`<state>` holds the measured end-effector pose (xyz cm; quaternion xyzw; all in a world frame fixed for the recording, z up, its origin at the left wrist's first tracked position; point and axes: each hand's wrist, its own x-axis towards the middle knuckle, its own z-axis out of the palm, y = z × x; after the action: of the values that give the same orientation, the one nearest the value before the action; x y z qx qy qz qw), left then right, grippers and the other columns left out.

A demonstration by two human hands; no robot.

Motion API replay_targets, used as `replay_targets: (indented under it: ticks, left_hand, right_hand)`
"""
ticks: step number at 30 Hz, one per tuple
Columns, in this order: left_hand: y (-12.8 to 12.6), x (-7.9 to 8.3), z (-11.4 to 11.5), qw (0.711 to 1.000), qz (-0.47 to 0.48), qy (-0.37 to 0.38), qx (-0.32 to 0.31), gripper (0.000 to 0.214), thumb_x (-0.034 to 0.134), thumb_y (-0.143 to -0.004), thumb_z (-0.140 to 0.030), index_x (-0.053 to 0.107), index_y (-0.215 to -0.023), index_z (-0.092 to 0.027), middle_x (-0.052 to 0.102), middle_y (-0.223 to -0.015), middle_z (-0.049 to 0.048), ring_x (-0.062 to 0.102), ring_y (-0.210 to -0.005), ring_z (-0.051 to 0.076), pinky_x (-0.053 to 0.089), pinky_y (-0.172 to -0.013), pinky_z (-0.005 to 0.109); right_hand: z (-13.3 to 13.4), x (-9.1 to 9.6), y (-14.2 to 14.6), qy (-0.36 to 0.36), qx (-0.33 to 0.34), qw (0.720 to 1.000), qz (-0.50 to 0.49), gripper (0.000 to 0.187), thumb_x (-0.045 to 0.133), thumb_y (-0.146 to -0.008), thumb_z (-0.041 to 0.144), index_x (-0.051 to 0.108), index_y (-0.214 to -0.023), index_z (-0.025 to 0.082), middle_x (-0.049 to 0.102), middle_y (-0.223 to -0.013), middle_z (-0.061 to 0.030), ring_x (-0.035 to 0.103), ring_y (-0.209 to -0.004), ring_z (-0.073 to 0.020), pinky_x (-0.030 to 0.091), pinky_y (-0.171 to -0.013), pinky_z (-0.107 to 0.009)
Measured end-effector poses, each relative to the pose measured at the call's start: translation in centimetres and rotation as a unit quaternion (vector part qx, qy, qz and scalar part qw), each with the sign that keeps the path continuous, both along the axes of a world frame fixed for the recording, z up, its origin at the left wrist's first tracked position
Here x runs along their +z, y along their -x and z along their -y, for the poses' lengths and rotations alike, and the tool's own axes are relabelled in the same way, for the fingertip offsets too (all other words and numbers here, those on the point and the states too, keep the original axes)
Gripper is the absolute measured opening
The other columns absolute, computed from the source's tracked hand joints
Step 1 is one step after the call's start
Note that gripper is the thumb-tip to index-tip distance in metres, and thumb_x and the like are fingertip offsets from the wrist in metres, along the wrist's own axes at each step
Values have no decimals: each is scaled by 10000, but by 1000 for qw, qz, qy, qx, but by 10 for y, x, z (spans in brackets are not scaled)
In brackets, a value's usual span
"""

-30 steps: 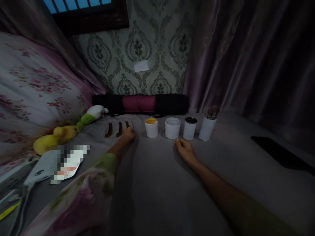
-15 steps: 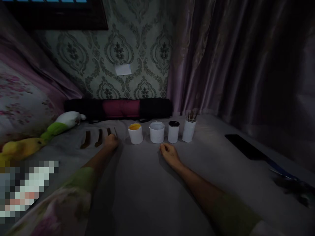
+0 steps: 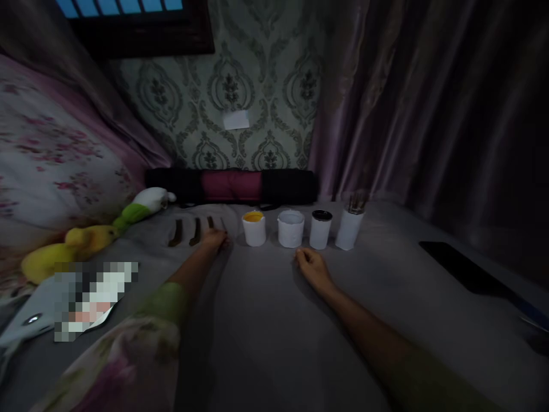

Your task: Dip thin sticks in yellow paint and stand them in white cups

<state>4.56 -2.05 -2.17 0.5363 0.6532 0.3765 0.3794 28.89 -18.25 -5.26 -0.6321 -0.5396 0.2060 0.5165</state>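
My left hand point(image 3: 215, 238) rests low over the grey cloth point(image 3: 266, 320), its fingers bent together; whatever they may hold is hidden. Just behind it stick up the end of a dark brown piece point(image 3: 210, 221) and a thin rod point(image 3: 223, 224). Two more curved brown pieces point(image 3: 175, 233) lie to its left. Loosely curled, my right hand point(image 3: 314, 268) sits on the cloth with nothing visible in it. Before it stand a white tub point(image 3: 290, 232) with pale contents and a white cup point(image 3: 319, 233) with a dark top. A white tub of yellow paint point(image 3: 254, 231) stands between my hands.
A white cup of thin brushes point(image 3: 348, 232) stands at the row's right end. Farther right lies a dark flat object point(image 3: 461, 266). Plush toys point(image 3: 86, 246) and a pixelated item point(image 3: 96, 300) lie left. A black and maroon roll point(image 3: 231, 186) lies along the wall.
The view has swung left, so everything sits farther right in it. My left hand's fingers show a little more past the brown pieces. My right hand stays curled near the tubs.
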Motion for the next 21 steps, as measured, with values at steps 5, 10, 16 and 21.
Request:
replay_targets:
  ticks: [5,10,16,21]
  left_hand:
    - [-2,-2,3,990,130,48,34,84,513,-780,-125,561,-837,-87,587,-694,47,567,-602,105,476,-586,238]
    - [-2,-9,7,972,225,56,38,127,515,-797,-154,571,-902,-110,599,-877,59,584,-771,120,494,-689,264]
    - [-8,-10,18,951,303,47,46,181,499,-716,12,533,-630,-144,591,-643,21,597,-673,93,495,-661,188]
    - [-14,-9,31,936,347,54,33,212,473,-723,33,539,-620,-140,587,-646,21,588,-656,79,498,-651,166]
  right_hand:
    - [-2,0,0,2,11,1000,-3,357,372,-790,432,579,-680,163,535,-564,-5,482,-535,-128,341,-498,-219]
    - [-1,2,1,-3,4,1000,-12,366,395,-766,453,594,-674,160,550,-557,-21,499,-550,-144,353,-504,-234]
    - [-2,1,1,0,0,1000,-11,370,400,-761,465,595,-668,163,559,-559,-25,505,-549,-150,353,-494,-236]
    - [-2,1,0,2,2,1000,-7,364,400,-764,460,595,-671,167,566,-569,-25,503,-547,-146,354,-496,-235]
